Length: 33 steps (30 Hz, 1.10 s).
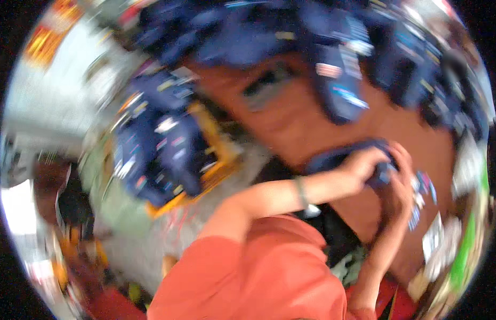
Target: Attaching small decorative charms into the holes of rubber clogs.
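The folded fabric garment [338, 158] gripped in the left hand [365, 165] and right hand [400, 181] is dark navy blue. Just right of the right hand, small paper tags [421, 194] show white, blue and a touch of red. Under both hands the wooden desk [296, 122] is reddish brown. Beyond the hands, a heap of navy garments [333, 48] is speckled with white and light-blue labels. Well left of the left hand, another navy pile [157, 144] with white and orange flecks sits in a yellow-orange crate [218, 154]. The sleeve [258, 266] on the left arm is plain coral orange, and its wristband [301, 192] is pale grey-green.
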### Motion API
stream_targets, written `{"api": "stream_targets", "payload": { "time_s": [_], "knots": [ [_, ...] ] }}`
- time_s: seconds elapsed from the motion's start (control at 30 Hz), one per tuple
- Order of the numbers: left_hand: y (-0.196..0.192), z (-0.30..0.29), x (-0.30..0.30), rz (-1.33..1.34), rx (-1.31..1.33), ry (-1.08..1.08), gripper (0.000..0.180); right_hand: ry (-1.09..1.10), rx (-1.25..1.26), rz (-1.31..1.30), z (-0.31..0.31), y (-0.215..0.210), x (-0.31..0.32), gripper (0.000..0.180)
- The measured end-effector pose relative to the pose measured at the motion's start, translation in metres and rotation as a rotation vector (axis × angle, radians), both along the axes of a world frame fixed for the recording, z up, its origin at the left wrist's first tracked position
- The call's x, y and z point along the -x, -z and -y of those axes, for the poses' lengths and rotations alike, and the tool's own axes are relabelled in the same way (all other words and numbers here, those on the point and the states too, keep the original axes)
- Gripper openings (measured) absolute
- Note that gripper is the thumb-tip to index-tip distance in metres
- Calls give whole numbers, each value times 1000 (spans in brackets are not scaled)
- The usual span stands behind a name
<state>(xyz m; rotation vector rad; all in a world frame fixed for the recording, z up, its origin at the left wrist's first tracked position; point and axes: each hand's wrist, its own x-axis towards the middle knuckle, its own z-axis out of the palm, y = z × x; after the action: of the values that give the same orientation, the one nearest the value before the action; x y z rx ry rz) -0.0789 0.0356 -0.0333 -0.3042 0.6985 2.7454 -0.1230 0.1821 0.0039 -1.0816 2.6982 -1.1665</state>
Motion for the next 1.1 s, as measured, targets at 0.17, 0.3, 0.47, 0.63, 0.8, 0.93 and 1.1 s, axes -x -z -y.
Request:
{"api": "stream_targets", "payload": {
  "time_s": [0.17, 0.3, 0.47, 0.63, 0.8, 0.93, 1.1],
  "knots": [
    [-34, 10, -11, 53, 7, 104, 41, -264, 35, 205, -61, -1, 31, 81],
    [-34, 6, -13, 59, 80, 141, 48, -201, -4, 54, -60, -1, 21, 77],
    [-33, 7, -9, 16, 63, 148, 50, -201, 65, -144, -60, 3, 17, 66],
    [-16, 15, 0, 73, 55, 53, 41, -155, 109, -405, -45, 8, 19, 47],
    [-18, 20, 1, 12, 138, 118, 45, -92, 158, -442, -39, 6, 16, 36],
    [-13, 17, 2, -41, 154, 102, 41, 302, 173, -630, -11, 28, 10, 25],
    [-11, 18, 3, 8, 94, 168, 38, 321, 137, -700, -7, 30, 16, 28]
  ]
}}
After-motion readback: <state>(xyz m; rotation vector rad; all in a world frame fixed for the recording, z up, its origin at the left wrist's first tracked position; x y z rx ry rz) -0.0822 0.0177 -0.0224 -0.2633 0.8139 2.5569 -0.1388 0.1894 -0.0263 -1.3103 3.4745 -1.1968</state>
